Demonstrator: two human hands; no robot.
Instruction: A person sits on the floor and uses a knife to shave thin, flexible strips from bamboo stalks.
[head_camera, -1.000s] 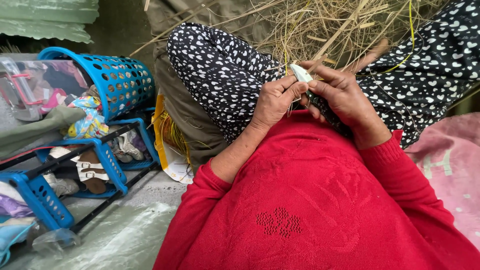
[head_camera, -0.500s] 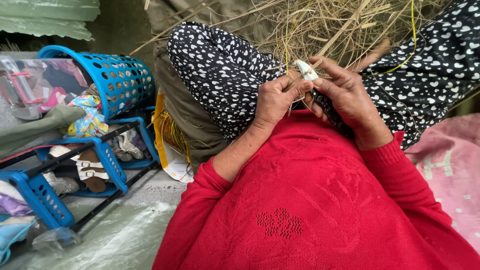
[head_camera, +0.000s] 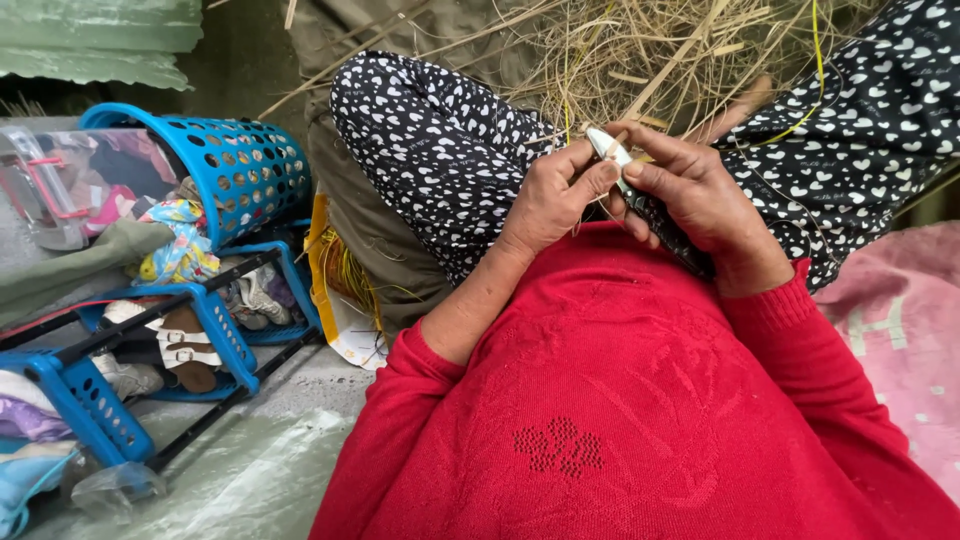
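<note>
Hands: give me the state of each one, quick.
Left hand: closed, fingers pinching the small pale tool.
Right hand: closed around the same tool from the other side.

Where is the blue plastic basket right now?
In the head view, the blue plastic basket lies tipped on its side at the upper left, atop a blue shoe rack, well to the left of the person's left hand and patterned knee.
</note>
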